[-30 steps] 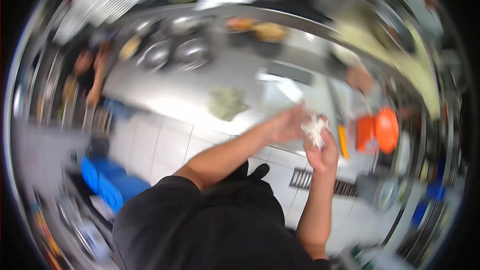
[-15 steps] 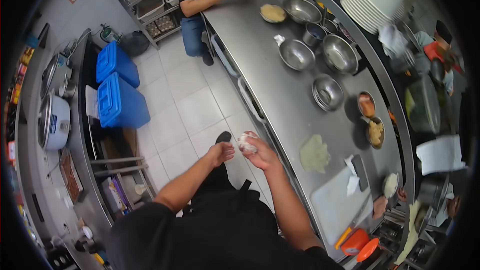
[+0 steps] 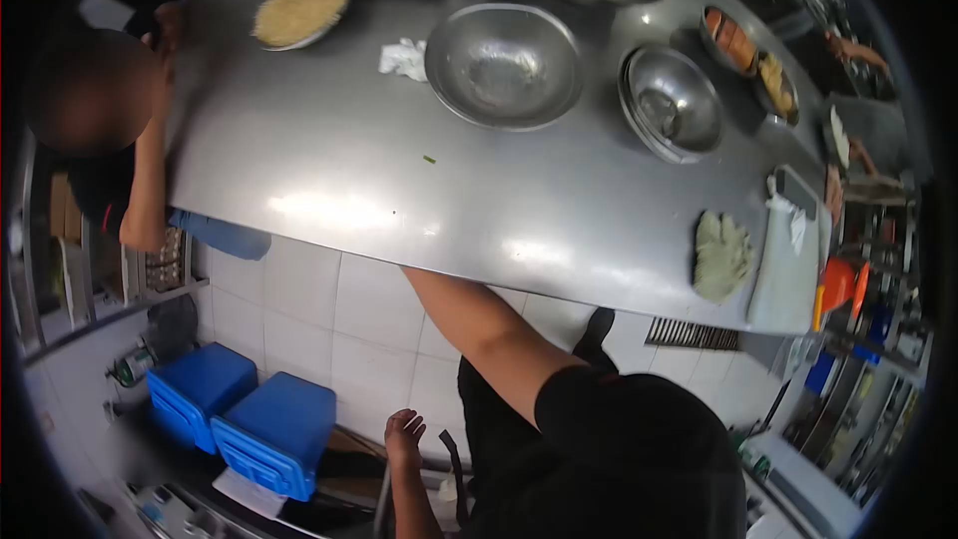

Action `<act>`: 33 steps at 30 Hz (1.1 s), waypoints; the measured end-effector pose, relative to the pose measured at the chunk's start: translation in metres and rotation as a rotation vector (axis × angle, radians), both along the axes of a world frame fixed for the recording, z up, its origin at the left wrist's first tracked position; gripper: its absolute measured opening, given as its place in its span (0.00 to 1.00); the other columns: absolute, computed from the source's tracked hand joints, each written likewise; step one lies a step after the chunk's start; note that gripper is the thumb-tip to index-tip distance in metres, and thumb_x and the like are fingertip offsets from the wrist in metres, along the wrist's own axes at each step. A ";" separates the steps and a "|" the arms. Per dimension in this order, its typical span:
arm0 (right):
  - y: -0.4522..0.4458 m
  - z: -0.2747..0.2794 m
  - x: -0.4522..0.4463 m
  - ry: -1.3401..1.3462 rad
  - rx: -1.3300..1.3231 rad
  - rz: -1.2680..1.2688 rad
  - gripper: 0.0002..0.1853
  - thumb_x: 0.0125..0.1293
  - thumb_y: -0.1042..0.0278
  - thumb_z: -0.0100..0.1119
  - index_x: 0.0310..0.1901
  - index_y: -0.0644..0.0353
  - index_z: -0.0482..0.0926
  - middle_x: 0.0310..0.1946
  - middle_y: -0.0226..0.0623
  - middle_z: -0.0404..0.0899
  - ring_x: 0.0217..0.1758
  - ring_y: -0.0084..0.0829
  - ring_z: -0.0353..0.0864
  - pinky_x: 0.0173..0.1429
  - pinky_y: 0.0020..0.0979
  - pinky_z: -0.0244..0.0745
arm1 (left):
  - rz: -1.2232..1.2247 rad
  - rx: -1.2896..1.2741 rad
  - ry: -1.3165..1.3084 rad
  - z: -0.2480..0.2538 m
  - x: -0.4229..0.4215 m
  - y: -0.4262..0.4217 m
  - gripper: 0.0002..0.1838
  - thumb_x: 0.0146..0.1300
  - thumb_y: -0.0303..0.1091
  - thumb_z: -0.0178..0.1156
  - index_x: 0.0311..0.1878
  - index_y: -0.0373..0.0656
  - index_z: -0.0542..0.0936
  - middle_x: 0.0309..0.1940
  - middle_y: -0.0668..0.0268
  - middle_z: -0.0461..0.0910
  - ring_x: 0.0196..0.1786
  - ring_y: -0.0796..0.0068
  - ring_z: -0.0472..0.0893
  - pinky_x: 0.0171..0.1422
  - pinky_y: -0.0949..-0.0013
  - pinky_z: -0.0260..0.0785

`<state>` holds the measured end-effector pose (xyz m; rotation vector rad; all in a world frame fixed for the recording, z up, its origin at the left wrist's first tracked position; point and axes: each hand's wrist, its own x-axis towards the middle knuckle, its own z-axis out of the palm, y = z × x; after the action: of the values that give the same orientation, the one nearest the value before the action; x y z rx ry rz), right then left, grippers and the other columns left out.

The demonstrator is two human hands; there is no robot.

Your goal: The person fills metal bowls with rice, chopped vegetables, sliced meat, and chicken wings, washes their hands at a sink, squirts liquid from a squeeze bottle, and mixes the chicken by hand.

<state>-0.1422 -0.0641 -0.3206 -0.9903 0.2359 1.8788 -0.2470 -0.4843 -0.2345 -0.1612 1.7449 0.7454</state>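
Observation:
My left hand (image 3: 404,430) is low in the view, beside my body and above the floor, with its fingers apart and nothing in it. My right forearm reaches under the front edge of the steel table (image 3: 329,175), so that hand is hidden, along with anything it holds. Above that edge, a large steel bowl (image 3: 504,68) stands on the table with a crumpled white tissue (image 3: 403,59) touching its left side. A small green scrap (image 3: 429,159) lies nearer the edge. A pale glove (image 3: 722,257) rests flat at the right.
A bowl of shredded yellow food (image 3: 301,8) and nested steel bowls (image 3: 675,100) stand on the table. The white cutting board (image 3: 785,274) is at its right end. A person (image 3: 146,180) leans at the left end. Blue lidded bins (image 3: 274,429) stand on the floor.
My view has swung toward the table. My right hand, which held a crumpled white and reddish ball, has gone under the tabletop out of sight. My left hand is now apart from it.

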 end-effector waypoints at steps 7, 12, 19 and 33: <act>0.024 -0.004 -0.016 -0.378 0.039 0.165 0.12 0.71 0.66 0.60 0.54 0.52 0.76 0.53 0.38 0.77 0.54 0.38 0.77 0.55 0.40 0.79 | -0.478 0.198 0.255 0.090 -0.005 0.141 0.12 0.76 0.38 0.56 0.51 0.39 0.78 0.38 0.65 0.83 0.27 0.85 0.72 0.31 0.76 0.64; 0.021 0.027 -0.007 -0.869 0.277 0.611 0.12 0.71 0.65 0.59 0.54 0.53 0.76 0.53 0.40 0.77 0.54 0.39 0.78 0.56 0.41 0.79 | -0.702 0.474 0.264 0.195 0.045 0.266 0.12 0.78 0.36 0.55 0.50 0.37 0.80 0.34 0.65 0.80 0.23 0.88 0.69 0.26 0.79 0.60; -0.075 0.109 0.104 -1.351 0.704 1.109 0.13 0.72 0.62 0.57 0.55 0.54 0.76 0.54 0.43 0.78 0.55 0.41 0.79 0.56 0.43 0.79 | -1.154 1.029 0.358 0.279 0.242 0.401 0.15 0.73 0.35 0.60 0.55 0.32 0.79 0.39 0.60 0.82 0.32 0.78 0.80 0.37 0.75 0.72; -0.313 0.309 0.509 -2.140 0.489 0.415 0.25 0.67 0.59 0.62 0.66 0.41 0.75 0.68 0.34 0.70 0.65 0.46 0.74 0.65 0.46 0.73 | -1.933 0.640 1.427 0.217 0.416 0.554 0.31 0.54 0.57 0.71 0.48 0.36 0.84 0.49 0.44 0.84 0.54 0.46 0.84 0.59 0.51 0.76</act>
<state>0.3663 -0.3773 -0.0112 -2.0815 -1.6140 0.2391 0.1692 0.0698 -0.0174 2.5914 1.6262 -0.3231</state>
